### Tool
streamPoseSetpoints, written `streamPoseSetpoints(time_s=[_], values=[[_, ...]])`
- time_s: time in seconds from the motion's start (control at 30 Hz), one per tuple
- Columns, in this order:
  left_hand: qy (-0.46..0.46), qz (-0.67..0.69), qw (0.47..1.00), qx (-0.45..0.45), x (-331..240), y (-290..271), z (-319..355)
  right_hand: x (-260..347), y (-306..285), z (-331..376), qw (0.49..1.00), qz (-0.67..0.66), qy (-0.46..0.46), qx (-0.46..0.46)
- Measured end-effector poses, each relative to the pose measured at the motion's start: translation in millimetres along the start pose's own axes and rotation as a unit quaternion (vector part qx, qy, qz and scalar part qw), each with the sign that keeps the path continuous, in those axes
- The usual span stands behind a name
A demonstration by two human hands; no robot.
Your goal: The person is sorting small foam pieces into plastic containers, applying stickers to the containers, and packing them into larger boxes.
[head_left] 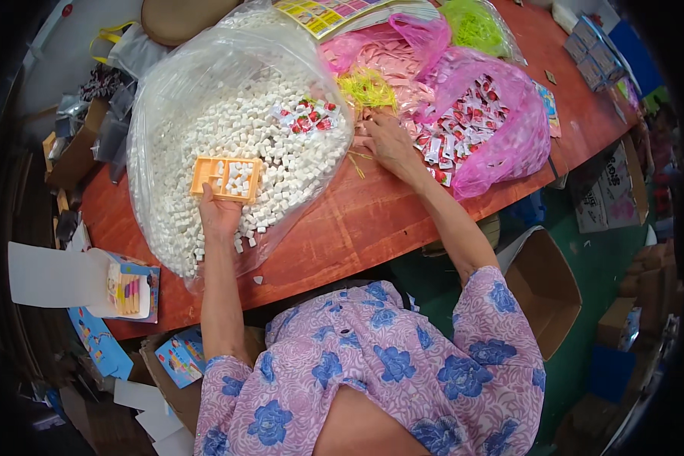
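My left hand (221,216) grips a small orange plastic tray (207,166) by its near edge. The tray has compartments, and white cubes (239,177) lie in its right part. Beneath it spreads a large clear bag (148,144) full of the same white cubes. My right hand (391,144) reaches to the near edge of a heap of pink strips (391,62), its fingers bent together; what they pinch is hidden. Yellow-green strands (367,89) lie just beyond that hand. Small packets with red strawberry prints (463,121) fill a pink bag (520,144) to its right.
More strawberry packets (309,116) lie on the cubes. A bag of bright green strands (475,29) and printed sheets (334,15) are at the back of the red table (349,228). An opened box (133,292) sits at the left edge; a cardboard carton (543,292) is below right.
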State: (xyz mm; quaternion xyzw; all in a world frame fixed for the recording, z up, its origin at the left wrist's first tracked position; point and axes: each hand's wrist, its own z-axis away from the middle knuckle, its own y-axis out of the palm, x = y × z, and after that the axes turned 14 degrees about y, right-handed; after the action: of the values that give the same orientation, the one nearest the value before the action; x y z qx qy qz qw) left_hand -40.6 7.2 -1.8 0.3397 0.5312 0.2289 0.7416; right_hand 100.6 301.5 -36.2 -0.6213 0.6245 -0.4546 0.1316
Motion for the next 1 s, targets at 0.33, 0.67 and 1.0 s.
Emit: streamPoseSetpoints(time_s=[0.33, 0.67, 1.0], values=[[-0.007, 0.014, 1.0, 0.009, -4.1, -5.7, 1.3, 28.3, -10.1, 18.7, 0.988, 0.049, 0.083, 0.124], [-0.01, 0.008, 1.0, 0.014, -7.6, -2.8, 1.8, 30.9, 14.7, 14.5, 0.954, 0.211, -0.061, 0.207], [0.027, -0.033, 0.996, 0.077, -5.3, -15.7, -4.0, 73.3, -26.4, -40.5, 0.975, 0.001, 0.048, 0.215]])
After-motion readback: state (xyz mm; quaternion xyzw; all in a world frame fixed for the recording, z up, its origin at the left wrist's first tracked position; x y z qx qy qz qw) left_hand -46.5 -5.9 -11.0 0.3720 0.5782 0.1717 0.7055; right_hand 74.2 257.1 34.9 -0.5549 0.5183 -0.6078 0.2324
